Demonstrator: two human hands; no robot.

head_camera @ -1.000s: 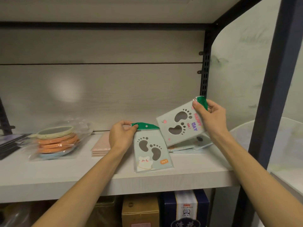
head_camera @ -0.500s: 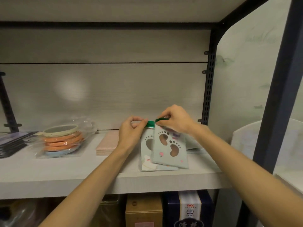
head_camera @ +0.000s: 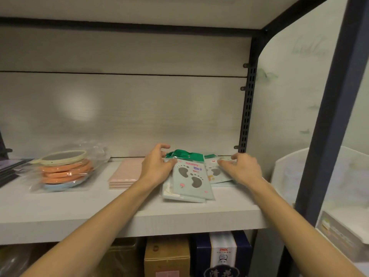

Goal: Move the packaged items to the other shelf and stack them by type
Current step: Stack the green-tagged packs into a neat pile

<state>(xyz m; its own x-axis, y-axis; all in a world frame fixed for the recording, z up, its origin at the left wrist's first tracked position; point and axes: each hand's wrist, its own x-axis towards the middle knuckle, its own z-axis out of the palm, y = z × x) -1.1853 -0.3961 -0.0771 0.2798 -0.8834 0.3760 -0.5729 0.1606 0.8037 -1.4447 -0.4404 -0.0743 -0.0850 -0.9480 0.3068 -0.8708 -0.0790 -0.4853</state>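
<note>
Footprint packets (head_camera: 189, 177) stacked on shelf (head_camera: 139, 218), between hands, left hand (head_camera: 156, 166) pinching top, right hand (head_camera: 242, 166) spread

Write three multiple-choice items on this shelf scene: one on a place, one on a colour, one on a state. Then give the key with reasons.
1. Where does the pink stack lie?
A. Left of the footprint packets
B. On the shelf below
C. On top of the ring bag

2. What colour is the header of the top footprint packet?
A. Red
B. Green
C. Yellow

3. What is the right hand doing?
A. Holding a packet in the air
B. Hanging off the shelf edge
C. Resting fingers on the right pile of packets

Key: 1 A, it lies just behind the left hand; 2 B, a green strip tops it; 3 C, its fingers lie on that pile.
</note>
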